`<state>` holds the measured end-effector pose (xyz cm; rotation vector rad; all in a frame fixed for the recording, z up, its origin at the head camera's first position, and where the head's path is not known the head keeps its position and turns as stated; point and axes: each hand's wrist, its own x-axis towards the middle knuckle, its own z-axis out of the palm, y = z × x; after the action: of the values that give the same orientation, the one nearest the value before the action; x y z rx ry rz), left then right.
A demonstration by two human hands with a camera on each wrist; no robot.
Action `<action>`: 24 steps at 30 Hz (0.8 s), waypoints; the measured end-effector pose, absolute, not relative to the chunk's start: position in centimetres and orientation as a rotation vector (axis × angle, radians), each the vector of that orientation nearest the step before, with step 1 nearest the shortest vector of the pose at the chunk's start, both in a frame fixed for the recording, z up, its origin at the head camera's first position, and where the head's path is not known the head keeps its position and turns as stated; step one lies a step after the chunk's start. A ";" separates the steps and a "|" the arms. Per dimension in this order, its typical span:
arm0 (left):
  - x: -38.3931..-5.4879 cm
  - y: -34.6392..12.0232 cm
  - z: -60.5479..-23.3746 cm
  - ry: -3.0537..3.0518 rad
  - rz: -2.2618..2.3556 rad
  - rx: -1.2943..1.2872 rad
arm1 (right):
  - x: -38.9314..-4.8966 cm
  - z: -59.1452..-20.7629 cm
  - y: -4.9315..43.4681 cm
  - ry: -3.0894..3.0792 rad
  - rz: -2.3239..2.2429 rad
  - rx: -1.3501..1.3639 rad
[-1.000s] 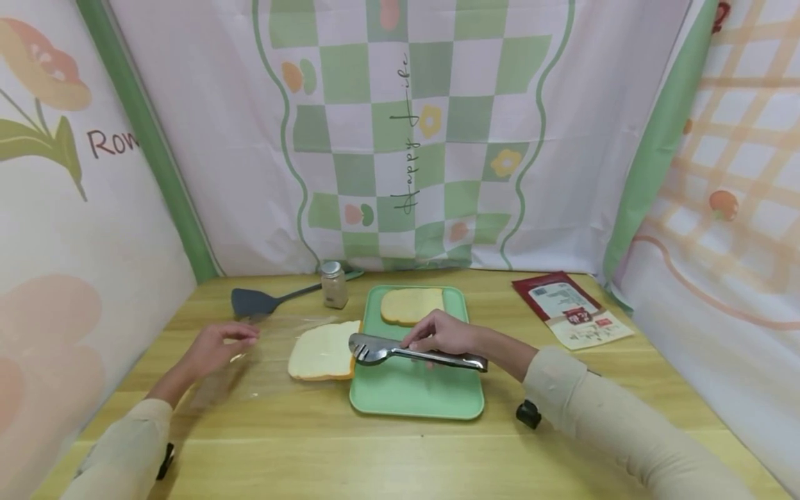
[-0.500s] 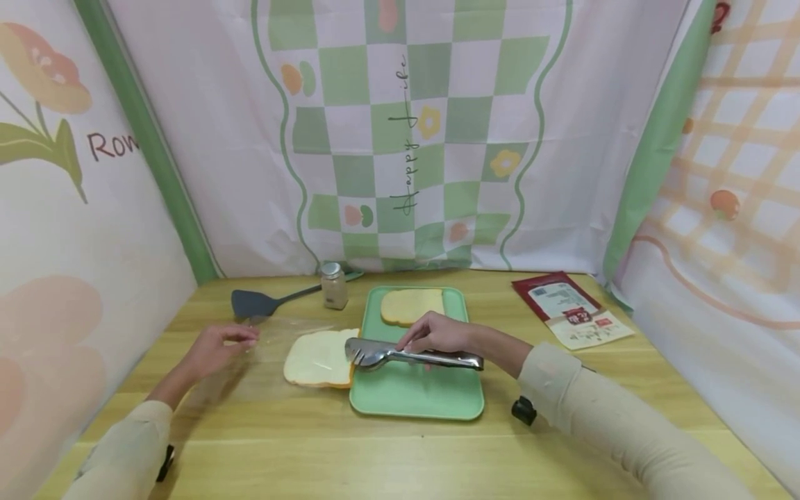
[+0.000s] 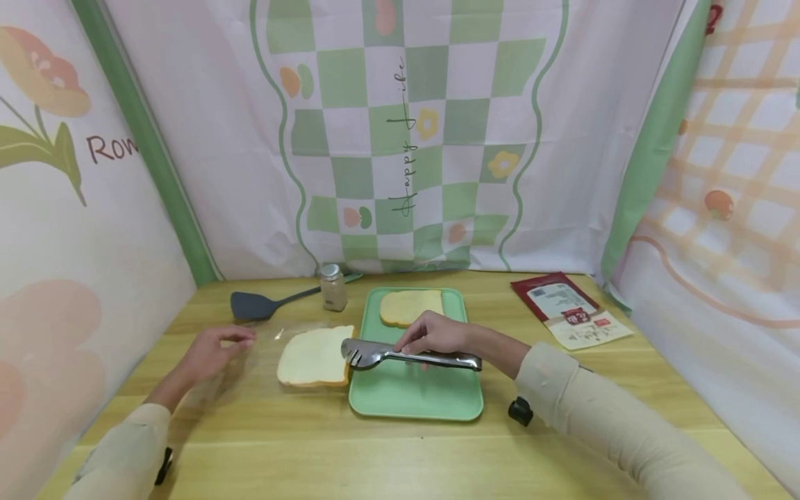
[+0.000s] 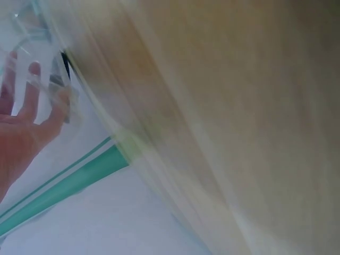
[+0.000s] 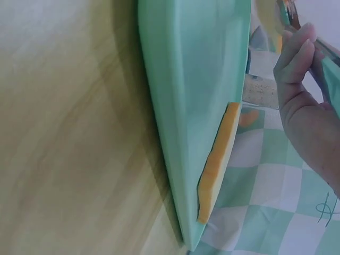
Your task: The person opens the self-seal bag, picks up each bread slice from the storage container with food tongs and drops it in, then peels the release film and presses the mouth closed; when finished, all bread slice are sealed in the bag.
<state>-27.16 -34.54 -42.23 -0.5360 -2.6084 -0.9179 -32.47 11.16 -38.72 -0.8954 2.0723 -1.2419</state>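
Observation:
My right hand (image 3: 437, 335) grips metal tongs (image 3: 412, 357) over a green tray (image 3: 415, 403). The tongs' tips overlap the right edge of a pale bread slice (image 3: 312, 357) with an orange-brown crust. That slice lies within a clear plastic bag (image 3: 262, 378) left of the tray, its right edge close to the tray's rim. At the bag's left, my left hand (image 3: 209, 354) pinches the thin film between thumb and fingers; the left wrist view shows the film across its fingers (image 4: 57, 114). Another bread slice (image 3: 409, 307) rests at the tray's far end.
A dark spatula (image 3: 253, 304) lies at the back left, behind a glass jar (image 3: 334, 288) with a metal lid. At the back right is a red and cream food packet (image 3: 571, 312). A printed curtain (image 3: 412, 153) hangs behind the wooden table (image 3: 300, 451).
The bread slice and the tongs' tips have shifted a little to the left, the slice further into the bag. My left hand stays nearly in place.

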 end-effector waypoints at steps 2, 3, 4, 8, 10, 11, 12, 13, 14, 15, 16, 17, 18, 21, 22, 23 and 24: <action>-27.0 -34.5 -42.1 -2.612 -0.915 -0.511 | -32.4 -38.8 11.2 2.068 -1.263 -0.887; -27.0 -34.4 -42.0 -2.613 -0.918 -0.503 | -32.4 -38.8 11.3 2.065 -1.274 -0.883; -27.0 -34.4 -41.9 -2.612 -0.914 -0.500 | -32.3 -38.9 11.3 2.066 -1.284 -0.878; -26.9 -34.2 -41.8 -2.617 -0.941 -0.475 | -32.1 -39.3 11.0 2.067 -1.313 -0.862; -26.9 -34.1 -41.7 -2.632 -0.969 -0.456 | -32.0 -39.4 10.8 2.065 -1.328 -0.849; -26.9 -34.1 -41.6 -2.640 -0.983 -0.445 | -31.9 -39.4 10.6 2.062 -1.338 -0.843; -26.9 -34.1 -41.6 -2.645 -0.999 -0.436 | -31.9 -39.5 10.5 2.062 -1.347 -0.836; -26.9 -34.1 -41.5 -2.652 -1.004 -0.428 | -31.9 -39.6 10.4 2.062 -1.354 -0.830; -26.9 -34.1 -41.5 -2.653 -1.008 -0.421 | -31.8 -39.6 10.3 2.059 -1.362 -0.825; -26.9 -34.1 -41.6 -2.653 -1.006 -0.424 | -31.8 -39.6 10.2 2.055 -1.367 -0.821; -27.0 -34.1 -41.6 -2.647 -1.005 -0.419 | -31.8 -39.7 10.1 2.051 -1.371 -0.819; -27.0 -34.1 -41.6 -2.640 -0.997 -0.422 | -31.7 -39.7 10.0 2.045 -1.373 -0.818; -27.0 -34.0 -41.7 -2.633 -1.002 -0.422 | -31.7 -39.7 9.9 2.035 -1.374 -0.817; -27.2 -34.0 -42.0 -2.622 -1.005 -0.431 | -31.7 -39.8 9.6 2.006 -1.379 -0.811; -27.2 -33.9 -42.1 -2.617 -1.009 -0.435 | -31.7 -39.8 9.4 2.000 -1.378 -0.810; -27.3 -33.9 -42.2 -2.613 -1.005 -0.446 | -31.7 -39.9 9.3 1.997 -1.377 -0.809; -27.3 -33.9 -42.2 -2.610 -1.001 -0.454 | -31.7 -39.9 9.1 1.995 -1.376 -0.801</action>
<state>-27.31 -33.91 -42.24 -0.4540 -2.6103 -1.0013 -31.69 9.13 -39.95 -0.8012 1.9954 -1.3763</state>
